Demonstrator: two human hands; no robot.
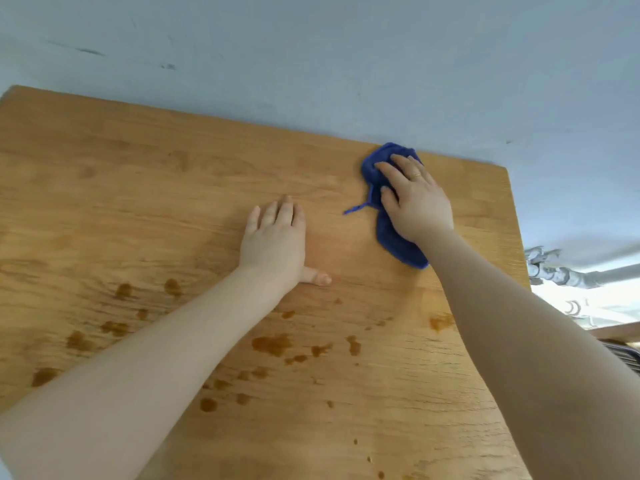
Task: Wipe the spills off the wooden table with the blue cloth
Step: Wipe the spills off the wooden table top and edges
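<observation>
Right hand [415,199] is pressing flat on the blue cloth [394,240], grip spread, not clutching. Left hand [273,237] is lying open on the tabletop [138,188]. Cloth's looking soft and floppy, so I'd keep palming its middle.

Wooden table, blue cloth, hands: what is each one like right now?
Brown wooden table: spotted with brown spills on its near half.
Crumpled blue cloth: bunched at the far right edge, under the right hand.
Right hand: pressing on the cloth.
Left hand: flat on the bare wood.

Soft, even daylight, perhaps from the blown-out right edge; slightly blurry, with wide-angle bending at borders.
</observation>
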